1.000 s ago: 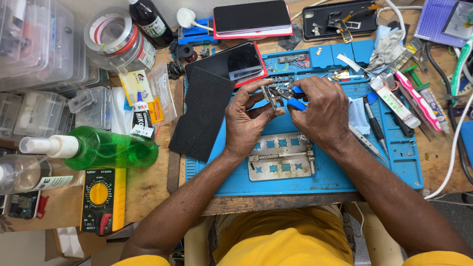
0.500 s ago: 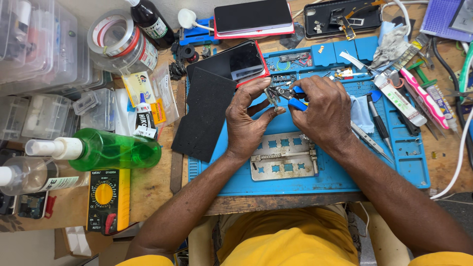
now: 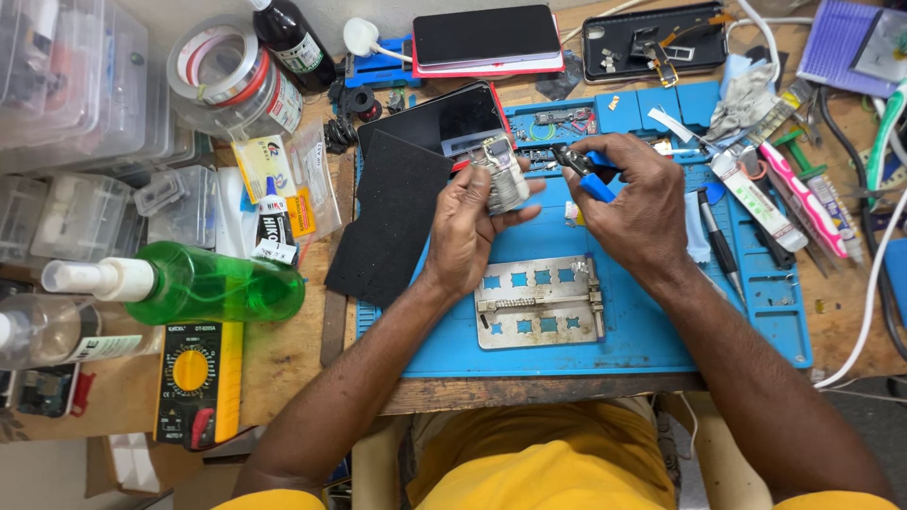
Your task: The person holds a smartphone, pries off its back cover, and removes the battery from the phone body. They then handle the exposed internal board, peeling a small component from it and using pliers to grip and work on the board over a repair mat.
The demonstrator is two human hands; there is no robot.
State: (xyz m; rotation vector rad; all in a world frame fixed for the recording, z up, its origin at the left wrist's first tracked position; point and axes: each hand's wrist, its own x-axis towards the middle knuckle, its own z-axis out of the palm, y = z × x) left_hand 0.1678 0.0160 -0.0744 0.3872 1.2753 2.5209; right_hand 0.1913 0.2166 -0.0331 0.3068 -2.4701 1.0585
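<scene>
My left hand (image 3: pixel 470 225) grips a small silver metal part (image 3: pixel 503 174), held upright over the blue work mat (image 3: pixel 605 335). My right hand (image 3: pixel 639 200) is closed on blue-handled pliers (image 3: pixel 584 170), whose dark jaws point left toward the metal part with a small gap between them. A silver metal holder plate (image 3: pixel 539 302) with square cut-outs lies on the mat just below both hands. A dark phone (image 3: pixel 452 121) lies behind my left hand.
A black pad (image 3: pixel 389 219) sits left of the mat. A green spray bottle (image 3: pixel 203 281), a yellow multimeter (image 3: pixel 196 381), tape rolls (image 3: pixel 222 74) and plastic boxes (image 3: pixel 76 123) fill the left. Phones (image 3: pixel 487 36), tubes and tools (image 3: pixel 775 194) crowd the back and right.
My hands have drawn apart: the left now holds the metal part up on its own, and the right has pulled the pliers slightly to the right.
</scene>
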